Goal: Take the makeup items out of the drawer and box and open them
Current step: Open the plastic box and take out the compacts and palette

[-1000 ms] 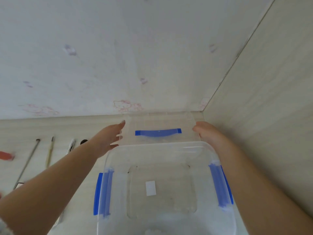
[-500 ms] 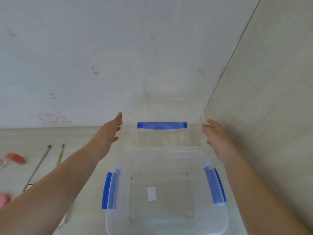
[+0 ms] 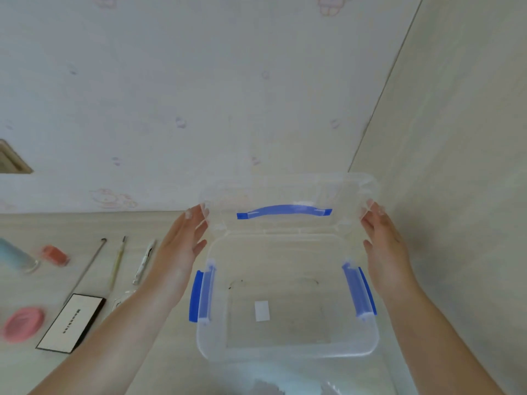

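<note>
Now the clear lid (image 3: 288, 195) is held higher than half a second ago, raised above the far rim of the clear box (image 3: 288, 297), and its blue handle (image 3: 283, 211) is seen bowed where before it lay flat. The left hand (image 3: 182, 246) is set against the lid's left edge with fingers nearly straight; the right hand (image 3: 383, 238) is set against the right edge, fingertips at the rim. Whether the thumbs are curled under the lid cannot be told. More of the wooden desk (image 3: 85, 223) is shown than earlier: a white palette case (image 3: 71, 322), a pink round compact (image 3: 24, 323), an orange-red item (image 3: 54, 254), a pale blue bottle (image 3: 15, 255) cut off at the left edge, and three thin tools (image 3: 117, 260) are laid out left of the box. The box stands on the desk beside the side panel (image 3: 456, 166), both blue latches (image 3: 359, 292) swung out, only a white label (image 3: 261, 310) visible inside. The items at the left are blurred. Something pale at the bottom edge is cut off and cannot be made out.
</note>
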{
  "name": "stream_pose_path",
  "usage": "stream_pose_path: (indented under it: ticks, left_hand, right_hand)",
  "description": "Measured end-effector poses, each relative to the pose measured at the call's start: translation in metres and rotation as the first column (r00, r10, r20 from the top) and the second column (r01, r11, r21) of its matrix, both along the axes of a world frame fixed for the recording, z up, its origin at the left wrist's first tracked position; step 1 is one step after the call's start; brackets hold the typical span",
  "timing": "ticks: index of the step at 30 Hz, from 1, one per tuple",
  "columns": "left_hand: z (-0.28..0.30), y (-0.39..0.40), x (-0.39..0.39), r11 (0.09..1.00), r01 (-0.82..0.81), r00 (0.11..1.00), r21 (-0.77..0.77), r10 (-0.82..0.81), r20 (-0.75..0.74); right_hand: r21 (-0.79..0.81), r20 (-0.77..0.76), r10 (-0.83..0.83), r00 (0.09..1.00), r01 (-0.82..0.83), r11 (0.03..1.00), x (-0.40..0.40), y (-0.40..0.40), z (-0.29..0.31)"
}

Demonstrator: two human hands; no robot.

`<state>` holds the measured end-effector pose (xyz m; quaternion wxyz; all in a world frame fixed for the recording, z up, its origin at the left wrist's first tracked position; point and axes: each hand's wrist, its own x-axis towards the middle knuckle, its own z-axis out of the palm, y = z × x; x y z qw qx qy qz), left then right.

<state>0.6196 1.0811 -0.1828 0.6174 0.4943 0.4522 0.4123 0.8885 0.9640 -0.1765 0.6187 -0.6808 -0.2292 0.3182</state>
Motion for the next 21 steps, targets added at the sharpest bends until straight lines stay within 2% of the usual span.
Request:
stream_pose_path:
  ticks: [5, 11, 14, 17, 21]
  left_hand:
    - [0.001, -0.02, -0.011, 1.0, -0.012, 1.0, 0.002, 0.012, 0.001]
    - [0.0, -0.033, -0.022, 0.997, -0.061, 0.998, -0.044, 0.062, 0.027]
    - [-0.002, -0.04, -0.025, 0.995, -0.073, 0.996, -0.062, 0.076, 0.048]
    - [-0.002, -0.046, -0.029, 0.996, -0.074, 0.995, -0.057, 0.077, 0.063]
    - [-0.01, -0.06, -0.032, 0.998, -0.037, 0.999, -0.058, 0.036, -0.018]
  right_hand:
    - [0.013, -0.006, 0.028, 1.0, -0.028, 1.0, -0.012, -0.024, -0.003]
    - [0.076, -0.089, 0.033, 0.995, -0.026, 0.997, -0.015, -0.047, -0.014]
    - [0.114, -0.132, 0.08, 0.988, -0.065, 0.991, -0.017, -0.057, -0.016]
    - [0.112, -0.1, 0.151, 0.983, -0.14, 0.984, -0.021, -0.069, -0.016]
    - [0.097, -0.289, 0.084, 0.954, -0.058, 0.994, -0.025, -0.086, -0.023]
